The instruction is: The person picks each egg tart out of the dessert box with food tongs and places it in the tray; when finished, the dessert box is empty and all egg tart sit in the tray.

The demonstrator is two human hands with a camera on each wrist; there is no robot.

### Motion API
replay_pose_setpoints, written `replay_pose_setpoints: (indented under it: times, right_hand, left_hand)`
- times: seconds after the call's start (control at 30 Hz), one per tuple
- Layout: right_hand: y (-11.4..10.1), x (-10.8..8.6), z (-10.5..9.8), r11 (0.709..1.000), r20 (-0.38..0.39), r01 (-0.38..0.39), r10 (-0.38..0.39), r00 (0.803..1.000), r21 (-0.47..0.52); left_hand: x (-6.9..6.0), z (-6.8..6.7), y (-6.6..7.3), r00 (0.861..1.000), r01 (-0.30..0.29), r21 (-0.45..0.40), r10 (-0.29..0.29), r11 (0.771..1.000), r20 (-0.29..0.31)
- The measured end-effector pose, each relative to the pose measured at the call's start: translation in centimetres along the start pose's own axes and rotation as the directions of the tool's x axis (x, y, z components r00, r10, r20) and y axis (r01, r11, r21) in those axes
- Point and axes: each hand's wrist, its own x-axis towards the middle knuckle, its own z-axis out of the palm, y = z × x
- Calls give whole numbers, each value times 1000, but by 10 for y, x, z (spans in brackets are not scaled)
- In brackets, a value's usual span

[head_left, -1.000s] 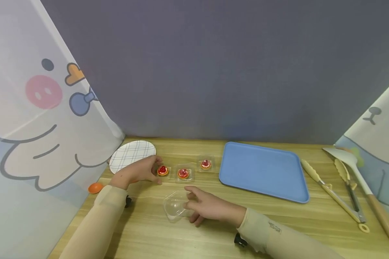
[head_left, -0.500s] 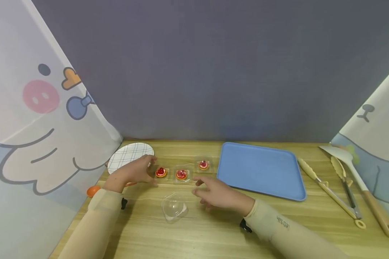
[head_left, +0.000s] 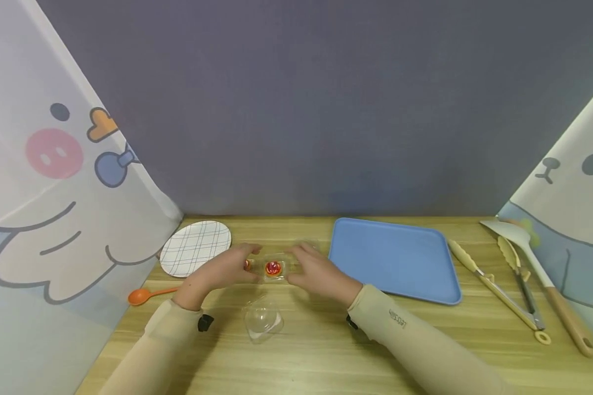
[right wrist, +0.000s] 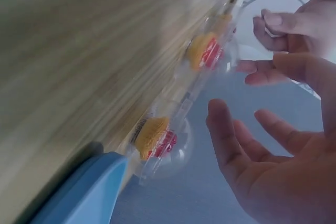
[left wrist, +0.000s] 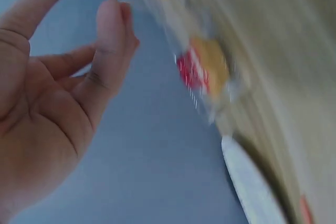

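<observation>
A small red-topped tart (head_left: 273,268) in a clear plastic box lies between my two hands on the table. To its left, another tart (head_left: 247,265) is partly covered by my left hand (head_left: 225,270), whose fingers are spread and relaxed around the air beside it. My right hand (head_left: 321,275) hovers at the other side, fingers loosely bent and apart; it hides most of a third clear box (head_left: 308,242). In the right wrist view, boxed tarts (right wrist: 155,137) stand apart from the right fingers (right wrist: 223,129). Nearer me lies a clear domed plastic lid (head_left: 263,319).
A blue tray (head_left: 392,258) lies to the right, then yellow-tipped tongs (head_left: 494,293) and a white spatula with a wooden handle (head_left: 548,280). At left are a checked white plate (head_left: 195,248) and an orange spoon (head_left: 139,297). A grey wall closes the back.
My right hand has moved from beside the clear lid up and left towards the middle tart. My left hand has shifted right, off the plate's edge, uncovering the spoon's handle.
</observation>
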Motion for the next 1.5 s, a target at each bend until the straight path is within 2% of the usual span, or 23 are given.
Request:
replay_pose_setpoints:
  times: [0.07, 0.3, 0.47, 0.63, 0.8, 0.9, 1.2, 1.33, 1.5]
  right_hand:
    - [0, 7, 2, 1000, 5, 2, -2, 1000, -17]
    - [-6, 26, 9, 998, 68, -2, 6, 998, -58]
    - [-8, 35, 21, 988, 91, 24, -10, 996, -154]
    - [-9, 41, 30, 943, 94, 78, -50, 994, -324]
    - [-13, 42, 35, 893, 102, 144, -111, 989, -427]
    - [-15, 42, 36, 881, 101, 167, -136, 986, -442]
    - [-11, 40, 39, 878, 92, 202, -180, 979, -433]
    - [-10, 39, 38, 888, 67, 221, -213, 975, -403]
    - [-6, 39, 37, 901, 43, 255, -257, 966, -352]
  left_hand:
    - [3, 6, 4, 1000, 16, -2, -16, 1000, 4]
    - [9, 20, 8, 996, 85, 67, -83, 994, -25]
    - [12, 23, 9, 993, 114, 32, -114, 993, -7]
    - [16, 27, 8, 993, 114, -36, -112, 993, 37]
    - [20, 30, 6, 994, 106, -71, -103, 992, 36]
    - [21, 32, 5, 995, 96, -86, -93, 992, 32]
    - [23, 37, 2, 997, 80, -79, -80, 994, 5]
    - [22, 39, 0, 995, 101, -77, -101, 992, -1]
    - [25, 39, -3, 995, 95, -130, -96, 987, 2]
